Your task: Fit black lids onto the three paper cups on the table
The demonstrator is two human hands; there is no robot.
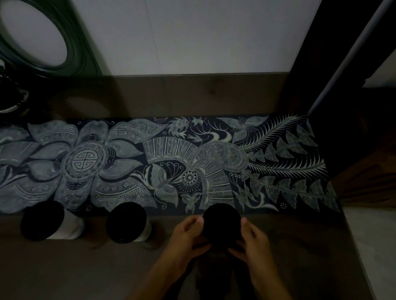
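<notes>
Both hands, left hand point(187, 234) and right hand point(254, 242), are gripping the black lid point(221, 224) from either side, two lidded cups point(43, 220) point(128, 222) sitting left on the table point(50, 269).

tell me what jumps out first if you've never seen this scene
The patterned runner with pale flowers and ferns, stretched across the dim table. At its near edge, the left hand and right hand grip a black lid; two lidded cups stand to the left.
</notes>
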